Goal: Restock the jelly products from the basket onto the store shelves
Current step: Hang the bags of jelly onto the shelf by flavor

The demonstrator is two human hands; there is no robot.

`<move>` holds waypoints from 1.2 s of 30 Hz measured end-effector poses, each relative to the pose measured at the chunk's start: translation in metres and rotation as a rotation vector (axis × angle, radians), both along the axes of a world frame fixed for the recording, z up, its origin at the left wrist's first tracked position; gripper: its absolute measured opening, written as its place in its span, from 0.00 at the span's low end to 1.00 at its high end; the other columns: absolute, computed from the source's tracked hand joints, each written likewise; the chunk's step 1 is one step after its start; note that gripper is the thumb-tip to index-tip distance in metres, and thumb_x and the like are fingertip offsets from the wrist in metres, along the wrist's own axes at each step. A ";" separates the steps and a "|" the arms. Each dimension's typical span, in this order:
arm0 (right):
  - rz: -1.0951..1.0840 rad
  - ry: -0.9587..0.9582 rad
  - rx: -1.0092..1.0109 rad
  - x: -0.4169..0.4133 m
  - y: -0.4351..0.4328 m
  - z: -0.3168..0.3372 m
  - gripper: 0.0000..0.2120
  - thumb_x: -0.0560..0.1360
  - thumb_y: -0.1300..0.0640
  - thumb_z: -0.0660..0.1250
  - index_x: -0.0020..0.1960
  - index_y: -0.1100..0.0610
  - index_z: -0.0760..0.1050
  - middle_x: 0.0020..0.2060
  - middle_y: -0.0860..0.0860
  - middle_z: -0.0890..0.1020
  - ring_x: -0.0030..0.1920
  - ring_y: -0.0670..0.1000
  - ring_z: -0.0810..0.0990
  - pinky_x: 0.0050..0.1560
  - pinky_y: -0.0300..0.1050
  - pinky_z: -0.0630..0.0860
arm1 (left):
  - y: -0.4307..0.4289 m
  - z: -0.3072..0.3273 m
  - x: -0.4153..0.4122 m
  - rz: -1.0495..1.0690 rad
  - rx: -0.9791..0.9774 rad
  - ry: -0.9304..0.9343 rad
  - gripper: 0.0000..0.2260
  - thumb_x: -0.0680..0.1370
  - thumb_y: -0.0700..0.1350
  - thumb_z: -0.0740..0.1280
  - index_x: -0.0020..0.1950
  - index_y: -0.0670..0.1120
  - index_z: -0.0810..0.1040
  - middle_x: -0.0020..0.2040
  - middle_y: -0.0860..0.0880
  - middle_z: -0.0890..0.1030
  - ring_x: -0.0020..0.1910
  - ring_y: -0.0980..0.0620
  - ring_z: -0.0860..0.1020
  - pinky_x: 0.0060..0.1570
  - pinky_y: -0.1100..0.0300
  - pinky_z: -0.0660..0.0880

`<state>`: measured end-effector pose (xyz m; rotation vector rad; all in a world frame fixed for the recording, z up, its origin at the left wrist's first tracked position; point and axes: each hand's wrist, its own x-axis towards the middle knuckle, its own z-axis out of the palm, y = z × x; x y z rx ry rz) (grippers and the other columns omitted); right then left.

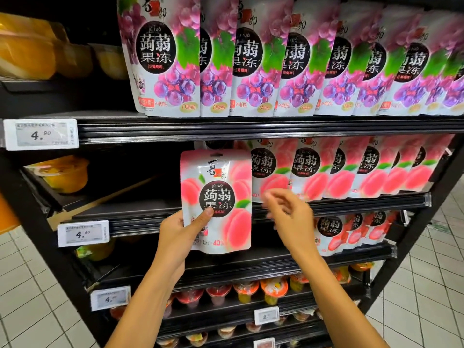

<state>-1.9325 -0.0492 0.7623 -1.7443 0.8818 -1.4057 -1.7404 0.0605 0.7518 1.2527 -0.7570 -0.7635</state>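
Note:
My left hand (182, 234) grips a pink peach jelly pouch (221, 187) by its lower left corner, thumb across the front. The pouch stands upright in front of the middle shelf (150, 223), just left of the row of matching peach pouches (339, 169). My right hand (288, 217) hovers beside the pouch's right edge with fingers loosely spread, blurred, holding nothing. No basket is in view.
Purple grape jelly pouches (251, 59) fill the shelf above. Strawberry pouches (351, 232) sit one shelf lower, jelly cups (251, 292) below that. Yellow fruit cups (65, 174) and price tags (41, 134) are at the left. White tiled floor flanks the rack.

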 end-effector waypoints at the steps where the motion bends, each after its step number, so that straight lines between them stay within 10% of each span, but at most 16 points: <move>1: 0.155 0.021 0.066 0.006 0.006 0.001 0.04 0.76 0.50 0.70 0.50 0.47 0.81 0.41 0.45 0.85 0.41 0.46 0.84 0.37 0.39 0.79 | -0.003 0.001 -0.002 -0.006 -0.011 -0.006 0.17 0.65 0.57 0.76 0.46 0.47 0.85 0.46 0.42 0.86 0.48 0.43 0.84 0.48 0.51 0.81; 6: 0.321 -0.066 0.115 0.026 0.016 0.004 0.06 0.73 0.58 0.74 0.49 0.50 0.82 0.41 0.51 0.87 0.43 0.51 0.86 0.44 0.45 0.82 | -0.012 0.012 -0.008 -0.035 -0.101 -0.063 0.20 0.63 0.59 0.76 0.49 0.48 0.84 0.40 0.46 0.85 0.34 0.55 0.80 0.35 0.65 0.77; 11: 0.252 -0.194 0.110 0.036 0.006 0.022 0.06 0.72 0.58 0.75 0.48 0.51 0.82 0.40 0.52 0.87 0.42 0.52 0.86 0.44 0.44 0.82 | -0.014 0.016 -0.008 0.140 -0.225 -0.298 0.29 0.73 0.54 0.72 0.72 0.52 0.67 0.66 0.57 0.75 0.62 0.61 0.76 0.57 0.67 0.75; 17: 0.147 -0.163 0.066 0.057 -0.009 0.034 0.04 0.73 0.57 0.73 0.46 0.54 0.79 0.35 0.48 0.86 0.38 0.48 0.85 0.43 0.48 0.82 | -0.012 0.007 -0.020 0.225 -0.180 -0.798 0.19 0.78 0.52 0.66 0.69 0.57 0.71 0.66 0.60 0.69 0.68 0.61 0.67 0.67 0.65 0.65; 21: 0.152 -0.062 0.026 0.063 -0.009 0.022 0.02 0.77 0.59 0.69 0.49 0.55 0.78 0.40 0.52 0.85 0.43 0.51 0.85 0.46 0.49 0.82 | -0.016 -0.004 -0.025 0.187 -0.063 -0.844 0.21 0.79 0.50 0.65 0.73 0.52 0.69 0.71 0.58 0.69 0.71 0.59 0.66 0.72 0.53 0.65; 26: -0.028 0.166 -0.068 0.048 -0.011 0.012 0.05 0.76 0.59 0.69 0.51 0.58 0.79 0.42 0.50 0.84 0.43 0.44 0.82 0.47 0.43 0.81 | -0.016 -0.011 -0.024 0.196 -0.009 -0.985 0.23 0.80 0.50 0.64 0.75 0.54 0.65 0.75 0.61 0.63 0.71 0.70 0.57 0.77 0.60 0.43; 36: -0.312 0.402 -0.081 0.047 -0.002 0.004 0.09 0.75 0.49 0.70 0.55 0.48 0.81 0.42 0.44 0.86 0.45 0.45 0.84 0.45 0.42 0.76 | -0.014 -0.011 -0.024 0.250 0.003 -1.041 0.27 0.78 0.47 0.67 0.76 0.51 0.64 0.75 0.57 0.64 0.74 0.59 0.61 0.77 0.57 0.41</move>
